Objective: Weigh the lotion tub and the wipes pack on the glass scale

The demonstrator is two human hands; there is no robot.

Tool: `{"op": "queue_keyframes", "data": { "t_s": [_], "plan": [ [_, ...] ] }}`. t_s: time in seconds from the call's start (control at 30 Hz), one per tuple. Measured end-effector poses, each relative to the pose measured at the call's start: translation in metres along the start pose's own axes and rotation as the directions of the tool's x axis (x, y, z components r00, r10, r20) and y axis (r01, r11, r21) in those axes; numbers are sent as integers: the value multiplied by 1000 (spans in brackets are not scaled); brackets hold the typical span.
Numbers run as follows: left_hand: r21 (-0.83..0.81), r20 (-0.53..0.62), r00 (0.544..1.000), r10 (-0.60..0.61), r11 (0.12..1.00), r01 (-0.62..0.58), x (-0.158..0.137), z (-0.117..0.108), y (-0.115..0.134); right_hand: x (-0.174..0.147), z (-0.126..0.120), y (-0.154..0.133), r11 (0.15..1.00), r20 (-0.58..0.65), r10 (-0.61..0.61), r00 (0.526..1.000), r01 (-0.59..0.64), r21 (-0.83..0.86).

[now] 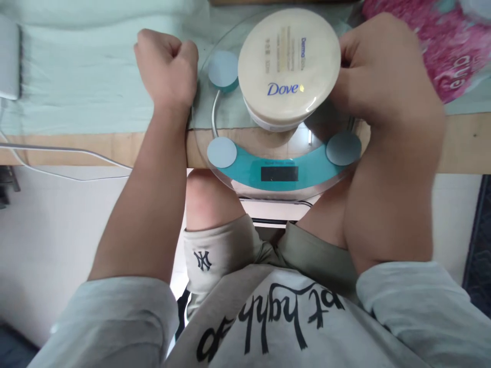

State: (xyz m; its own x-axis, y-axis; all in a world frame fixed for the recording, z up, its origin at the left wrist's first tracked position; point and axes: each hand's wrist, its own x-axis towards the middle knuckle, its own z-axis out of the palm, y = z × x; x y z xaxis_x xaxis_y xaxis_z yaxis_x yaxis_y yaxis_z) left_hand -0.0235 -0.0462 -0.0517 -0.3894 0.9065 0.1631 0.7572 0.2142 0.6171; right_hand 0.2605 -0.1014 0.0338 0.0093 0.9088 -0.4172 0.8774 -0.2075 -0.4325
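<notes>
A round cream-coloured plastic Dove jar [289,64] sits on a round clear-glass scale with a teal band [276,168], at the near edge of the wooden table [466,145].

The right hand [378,71] wraps the jar's right side, fingers curled against its wall, gripping it. The left hand [166,69] is balled into a closed fist holding nothing, resting on the pale green cloth [84,76] just beside the scale's left rim. The scale overhangs the table's near edge, its dark display facing the seated person. A pink patterned plastic pack [441,46] lies toward the far right corner. White cables [65,151] trail along the near edge at left.
</notes>
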Motion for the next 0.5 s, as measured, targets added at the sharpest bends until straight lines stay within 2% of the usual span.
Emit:
{"op": "queue_keyframes", "data": {
  "t_s": [0.1, 0.17, 0.27, 0.37, 0.4, 0.43, 0.47, 0.5],
  "plan": [
    [110, 67, 998, -16, 994, 8, 0, 1, 3, 1, 4, 2, 999, -57, -14, 998, 16, 32],
    [133, 70, 998, 3, 991, -12, 2, 4, 0, 1, 6, 5, 997, -101, -42, 994, 48, 59],
    [134, 1, 999, 35, 990, -35, 5, 2, -5, 1, 7, 9, 991, -146, -75, 986, 90, 100],
    [79, -81, 989, 122, 990, -116, 1, -17, -1, 2, 8, 10, 988, -155, -83, 984, 101, 116],
    [44, -85, 980, 179, 984, -175, -2, -26, 3, 2, 9, 10, 988, -152, -83, 985, 101, 116],
    [2, -58, 963, 264, 965, -264, -6, -36, 7, 2, 9, 10, 988, -148, -85, 985, 102, 114],
    [-54, 5, 925, 381, 923, -380, -10, -44, 12, 2, 10, 10, 988, -145, -87, 986, 104, 111],
    [-131, 103, 838, 535, 843, -522, -14, -50, 17, 2, 10, 10, 988, -143, -90, 986, 106, 109]
  ]
}}
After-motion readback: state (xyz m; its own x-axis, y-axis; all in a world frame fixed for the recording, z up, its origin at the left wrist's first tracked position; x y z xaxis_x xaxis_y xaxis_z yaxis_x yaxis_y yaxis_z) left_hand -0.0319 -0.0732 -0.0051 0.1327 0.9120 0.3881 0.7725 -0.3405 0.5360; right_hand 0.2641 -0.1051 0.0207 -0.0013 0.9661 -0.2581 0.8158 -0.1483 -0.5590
